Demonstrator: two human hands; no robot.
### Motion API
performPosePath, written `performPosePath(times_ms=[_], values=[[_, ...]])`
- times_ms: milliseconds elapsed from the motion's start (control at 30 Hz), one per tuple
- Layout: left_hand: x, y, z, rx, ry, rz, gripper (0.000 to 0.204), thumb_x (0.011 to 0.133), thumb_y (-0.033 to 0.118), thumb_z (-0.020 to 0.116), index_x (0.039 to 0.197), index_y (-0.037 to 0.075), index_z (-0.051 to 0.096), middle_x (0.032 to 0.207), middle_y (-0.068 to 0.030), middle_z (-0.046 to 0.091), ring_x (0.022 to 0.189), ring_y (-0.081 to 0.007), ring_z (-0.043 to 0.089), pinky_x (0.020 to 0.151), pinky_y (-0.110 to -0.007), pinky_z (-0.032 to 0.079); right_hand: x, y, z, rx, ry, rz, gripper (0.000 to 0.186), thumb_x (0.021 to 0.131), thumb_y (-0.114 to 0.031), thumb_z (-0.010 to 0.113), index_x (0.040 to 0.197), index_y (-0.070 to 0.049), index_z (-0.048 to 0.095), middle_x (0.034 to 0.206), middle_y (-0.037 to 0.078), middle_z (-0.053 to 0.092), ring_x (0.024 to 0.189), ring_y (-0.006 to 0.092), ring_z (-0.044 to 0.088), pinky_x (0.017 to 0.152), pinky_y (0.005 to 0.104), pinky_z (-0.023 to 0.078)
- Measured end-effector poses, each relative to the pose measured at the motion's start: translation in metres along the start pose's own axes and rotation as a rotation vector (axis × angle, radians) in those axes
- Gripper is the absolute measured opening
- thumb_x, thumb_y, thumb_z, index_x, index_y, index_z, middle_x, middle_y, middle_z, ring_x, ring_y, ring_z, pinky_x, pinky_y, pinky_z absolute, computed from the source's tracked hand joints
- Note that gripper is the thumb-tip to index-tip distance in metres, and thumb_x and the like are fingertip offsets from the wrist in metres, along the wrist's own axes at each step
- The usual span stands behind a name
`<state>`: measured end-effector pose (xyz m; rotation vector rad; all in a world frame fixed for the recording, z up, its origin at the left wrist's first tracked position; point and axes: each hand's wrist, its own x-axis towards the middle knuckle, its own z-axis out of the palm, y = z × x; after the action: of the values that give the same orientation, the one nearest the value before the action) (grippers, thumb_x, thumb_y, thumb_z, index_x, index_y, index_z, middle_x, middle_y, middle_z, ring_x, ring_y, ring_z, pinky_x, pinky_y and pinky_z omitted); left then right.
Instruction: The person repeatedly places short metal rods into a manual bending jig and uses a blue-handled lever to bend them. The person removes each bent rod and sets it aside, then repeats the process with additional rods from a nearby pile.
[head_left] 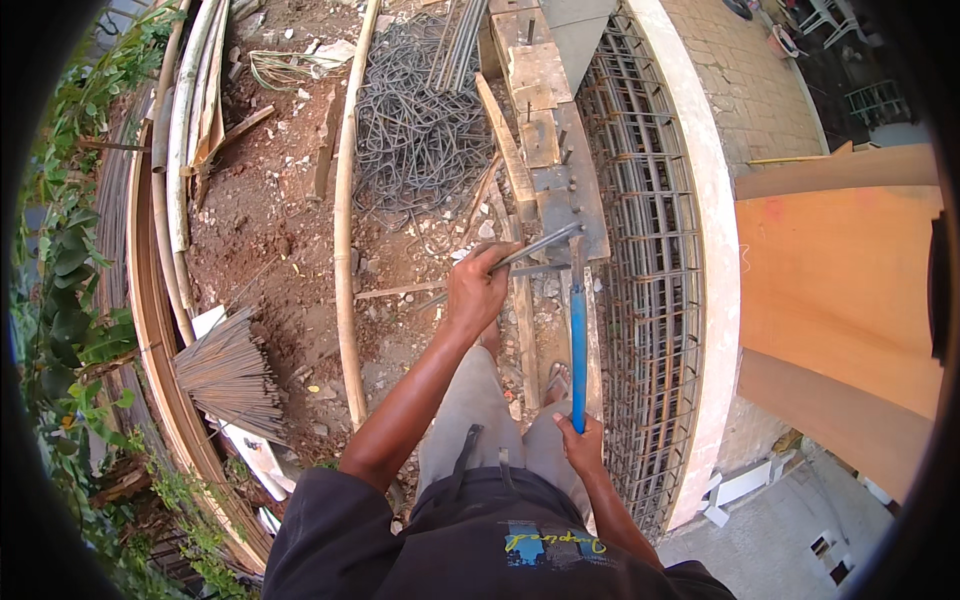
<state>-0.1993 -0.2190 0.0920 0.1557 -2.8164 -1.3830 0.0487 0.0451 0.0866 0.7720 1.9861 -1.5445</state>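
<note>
My left hand (pixel 478 285) is closed around thin grey steel rods (pixel 540 245), held at a slant toward a dark steel bending plate (pixel 568 205) with short upright pins. My right hand (pixel 580 442) grips the lower end of a long blue handle (pixel 578 350), whose steel head meets the rods at the plate. The plate rests at the near end of a row of pale boards and blocks (pixel 530 70). My feet in sandals stand on the dirt below, partly hidden by my legs.
A heap of bent steel ties (pixel 415 135) lies beyond a bamboo pole (pixel 347 200). A rebar bundle (pixel 230 375) and long planks lie at left beside plants. A long rebar cage (pixel 640 230) runs along a pale ledge (pixel 710 300) at right, beside an orange wooden panel (pixel 835 300).
</note>
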Motion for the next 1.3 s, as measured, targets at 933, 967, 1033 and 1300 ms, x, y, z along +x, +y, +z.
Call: performPosePath(times_ms=[933,967,1033,1300], values=[[0.098,0.041,0.083,-1.247,0.209,-0.592,0.036,0.109,0.039,0.071,0.125,0.007,0.079,0.065,0.0097,0.042,0.050,-0.0035,0.034,0.045,-0.026,0.027,0.012,-0.109,0.016,0.140,0.368,0.179,0.033,0.099,-0.024,0.079,0.081,-0.009,0.057,0.055,-0.002,0.049,0.040,0.0092,0.047,0.036,0.0298,0.038],[0.098,0.043,0.083,-1.264,0.249,-0.617,0.037,0.109,0.039,0.071,0.124,0.007,0.079,0.065,0.0099,0.041,0.050,-0.0035,0.034,0.045,-0.026,0.026,0.013,-0.111,0.012,0.147,0.351,0.181,0.035,0.099,-0.025,0.079,0.078,-0.010,0.056,0.057,-0.003,0.049,0.041,0.0082,0.047,0.037,0.0295,0.037],[0.099,0.039,0.084,-1.301,0.338,-0.652,0.037,0.108,0.041,0.071,0.122,0.008,0.080,0.064,0.0101,0.041,0.050,-0.0034,0.033,0.046,-0.026,0.025,0.018,-0.110,-0.001,0.143,0.325,0.166,0.037,0.099,-0.026,0.079,0.075,-0.010,0.055,0.058,-0.004,0.048,0.043,0.0074,0.047,0.038,0.0293,0.036],[0.107,-0.034,0.131,-1.166,0.483,-0.774,0.030,0.110,0.034,0.069,0.117,0.007,0.082,0.068,0.0093,0.045,0.054,-0.0053,0.033,0.048,-0.029,0.026,0.036,-0.086,-0.085,-0.047,0.246,0.099,0.027,0.099,-0.024,0.079,0.082,-0.006,0.068,0.062,-0.004,0.053,0.049,0.0060,0.047,0.044,0.0288,0.036]])
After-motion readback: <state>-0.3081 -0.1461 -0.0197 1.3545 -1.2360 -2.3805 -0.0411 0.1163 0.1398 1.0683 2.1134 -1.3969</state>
